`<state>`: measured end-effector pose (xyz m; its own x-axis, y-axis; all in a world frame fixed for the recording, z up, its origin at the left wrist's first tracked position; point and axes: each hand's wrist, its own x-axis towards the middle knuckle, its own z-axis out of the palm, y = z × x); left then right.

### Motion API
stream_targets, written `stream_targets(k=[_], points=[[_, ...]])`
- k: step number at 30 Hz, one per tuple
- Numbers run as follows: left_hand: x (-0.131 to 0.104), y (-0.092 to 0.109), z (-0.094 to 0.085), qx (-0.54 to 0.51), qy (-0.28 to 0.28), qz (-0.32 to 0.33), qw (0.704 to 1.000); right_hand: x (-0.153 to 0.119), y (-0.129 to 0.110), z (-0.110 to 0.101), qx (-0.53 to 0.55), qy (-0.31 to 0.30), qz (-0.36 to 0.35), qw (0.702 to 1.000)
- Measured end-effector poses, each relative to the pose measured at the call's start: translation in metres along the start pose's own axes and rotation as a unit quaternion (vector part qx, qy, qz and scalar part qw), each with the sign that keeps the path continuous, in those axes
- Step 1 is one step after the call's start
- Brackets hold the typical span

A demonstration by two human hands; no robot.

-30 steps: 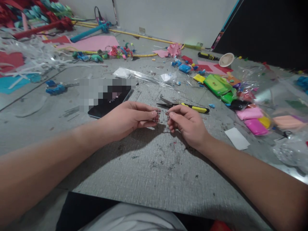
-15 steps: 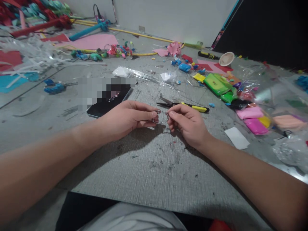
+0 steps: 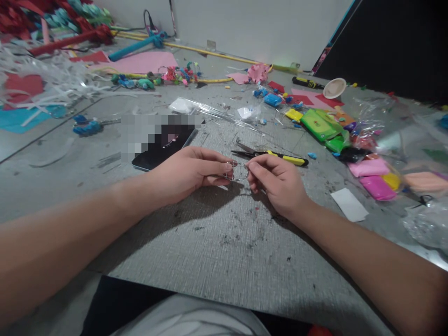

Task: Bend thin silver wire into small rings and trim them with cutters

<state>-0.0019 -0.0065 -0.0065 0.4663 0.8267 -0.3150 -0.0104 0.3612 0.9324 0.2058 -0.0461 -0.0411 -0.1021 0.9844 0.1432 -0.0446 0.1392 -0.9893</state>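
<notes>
Between my hands is a small silvery wire frame [image 3: 238, 178], bent into loops with thin cross pieces. My left hand [image 3: 191, 170] pinches its left side, thumb on top and fingers behind. At its right end, the thumb and forefinger of my right hand [image 3: 276, 182] are closed on the wire; the exact grip point is too small to make out. Just behind the hands lies a pair of yellow-and-black handled pliers or cutters [image 3: 276, 156], touching neither hand as far as I can see. A dark phone [image 3: 163, 149], partly blurred out, rests beyond my left wrist.
Colourful clay packets [image 3: 322, 125] and a white paper piece [image 3: 349, 204] lie to the right. Thin wires [image 3: 220, 112] stretch across the back. White strips [image 3: 59, 79] and red and blue rolls [image 3: 135, 46] are at the left. A pale wall [image 3: 245, 28] stands behind.
The whole view has shifted slightly, so everything appears a little further right. Both hands keep hold of the wire frame in nearly the same pose.
</notes>
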Motion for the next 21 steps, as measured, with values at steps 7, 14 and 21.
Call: stream_targets(k=[7,14,21], points=[[-0.0005,0.0010,-0.0002,0.004,0.001,0.010,1.000,0.0014,-0.0036,0.0001,0.006,-0.019,0.016,1.000],[0.0003,0.0016,-0.0007,0.003,0.001,0.009,1.000,0.0007,-0.0012,0.0005,-0.002,-0.016,0.010,1.000],[-0.0006,0.0023,0.0007,0.006,0.026,0.023,0.999,-0.0005,0.0016,0.0009,-0.036,0.007,-0.007,0.999]])
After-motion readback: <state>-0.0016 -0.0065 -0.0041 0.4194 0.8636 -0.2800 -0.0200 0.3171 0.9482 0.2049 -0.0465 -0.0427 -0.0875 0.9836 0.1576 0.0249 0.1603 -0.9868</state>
